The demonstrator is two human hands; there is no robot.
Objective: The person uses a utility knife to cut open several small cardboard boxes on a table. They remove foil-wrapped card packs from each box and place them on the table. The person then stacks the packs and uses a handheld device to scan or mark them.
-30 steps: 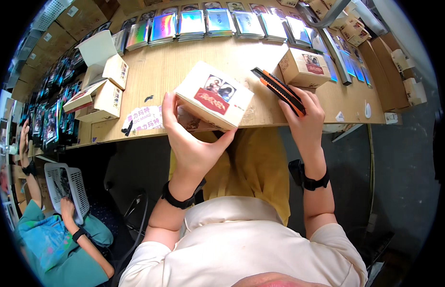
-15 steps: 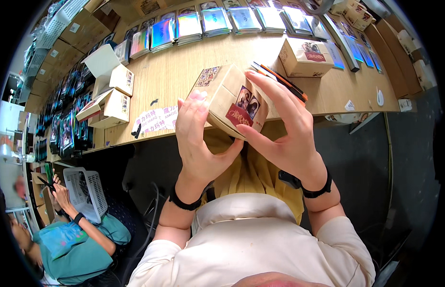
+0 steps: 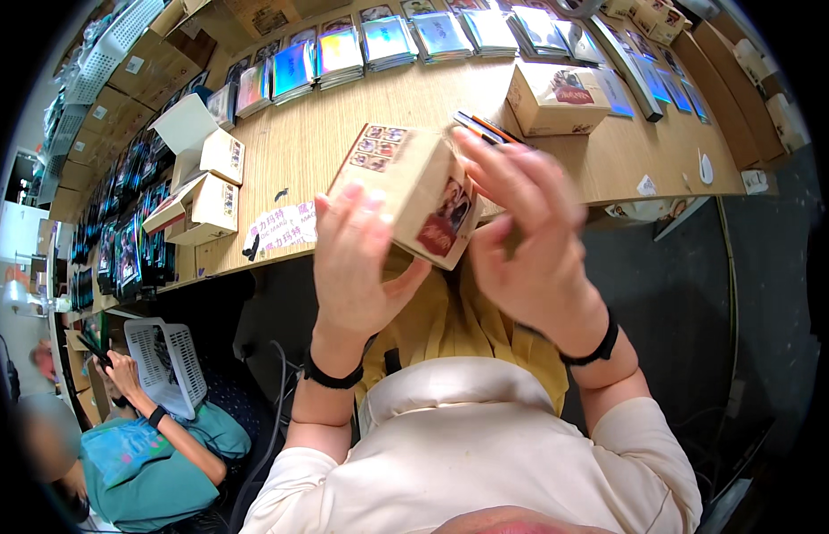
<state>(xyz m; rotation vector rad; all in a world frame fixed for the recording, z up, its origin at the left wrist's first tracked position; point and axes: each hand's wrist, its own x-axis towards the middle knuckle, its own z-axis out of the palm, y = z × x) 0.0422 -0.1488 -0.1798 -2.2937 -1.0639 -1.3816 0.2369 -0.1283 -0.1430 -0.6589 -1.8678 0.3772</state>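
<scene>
A tan cardboard box (image 3: 398, 182) with small printed pictures and a dark red label is tilted above the table's front edge. My left hand (image 3: 352, 271) grips it, the fingers along its left side and the thumb under its lower edge. At the box's right side is my right hand (image 3: 535, 236), blurred by motion, its fingers stretched and the thumb apart from them. Its fingertips lie close to the box's upper right edge; whether they touch it cannot be made out. Some pens (image 3: 486, 130) lie on the table behind that hand.
A closed tan box (image 3: 557, 102) stands at the right; open boxes (image 3: 201, 205) stand at the left. Stacks of shiny packets (image 3: 397, 43) line the table's back. A printed sheet (image 3: 281, 227) lies near the front edge. A co-worker (image 3: 156, 463) sits at lower left beside a white basket (image 3: 170, 365).
The box has moved slightly left and turned, with my left hand on it. My right hand has drawn back from the box's label face, its thumb now off it.
</scene>
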